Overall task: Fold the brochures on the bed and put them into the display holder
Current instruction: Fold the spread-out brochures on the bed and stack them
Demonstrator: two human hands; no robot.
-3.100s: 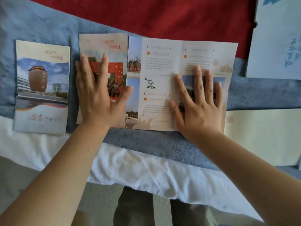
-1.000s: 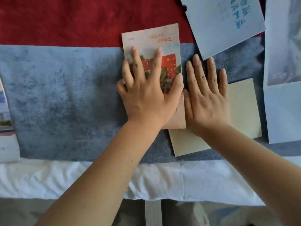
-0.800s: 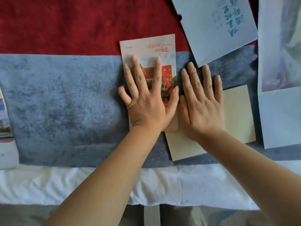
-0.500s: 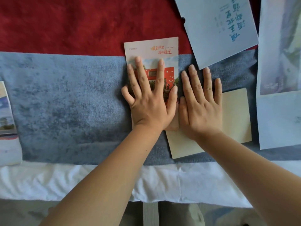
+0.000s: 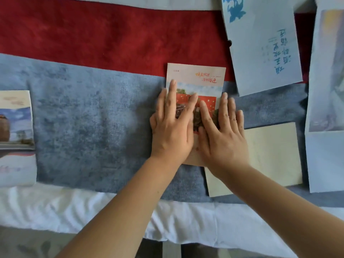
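the folded brochure (image 5: pixel 195 79) lay on the blue blanket (image 5: pixel 93 123), near the middle of the bed, its top edge over the red stripe (image 5: pixel 111 34). both hands were spread flat and pressed on it: the left hand (image 5: pixel 172 131) on its left half, the right hand (image 5: pixel 222 140) now on its right half, partly hanging over the cream sheet (image 5: pixel 273 153) beside it. three seconds earlier the brochure was open, a panel under each palm; half a second earlier the right hand lay just beside the folded piece, and it had since slid onto it. that suggested the creases were being flattened and the fold was nearly done. another folded brochure (image 5: pixel 15 127) sat at the bed's left edge, and light blue sheets (image 5: pixel 260 43) lay toward the right. no display holder was in view.
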